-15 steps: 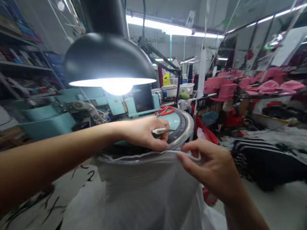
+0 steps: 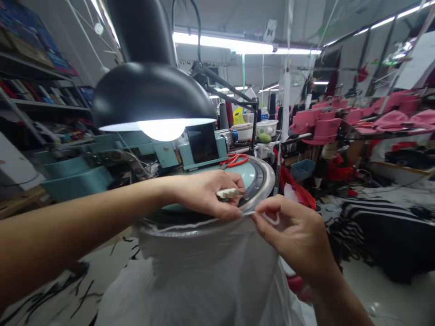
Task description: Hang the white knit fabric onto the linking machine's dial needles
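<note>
A round dial machine (image 2: 245,174) stands before me, with a toothed ring (image 2: 268,177) along its rim. White knit fabric (image 2: 204,271) hangs from the near side of that ring, its edge lying along the teeth. My left hand (image 2: 217,192) is closed around a small pointed tool with a white, wrapped-looking handle (image 2: 227,194); its thumb rests at the fabric edge on the rim. Just to the right, my right hand (image 2: 295,231) pinches the fabric's edge between thumb and forefinger, and a short white loop of it curls inside the grip.
A black lamp (image 2: 154,97) hangs lit close above the dial. Red-handled scissors (image 2: 234,160) lie on the dial top. Behind are a dark screen (image 2: 203,144) and a white bowl (image 2: 267,127). Black striped fabric (image 2: 384,226) lies at right; pink machines (image 2: 326,124) stand beyond.
My right finger and thumb have shifted slightly left along the fabric edge, closer to the left thumb. The tool stays in my left hand. The view has tilted a little.
</note>
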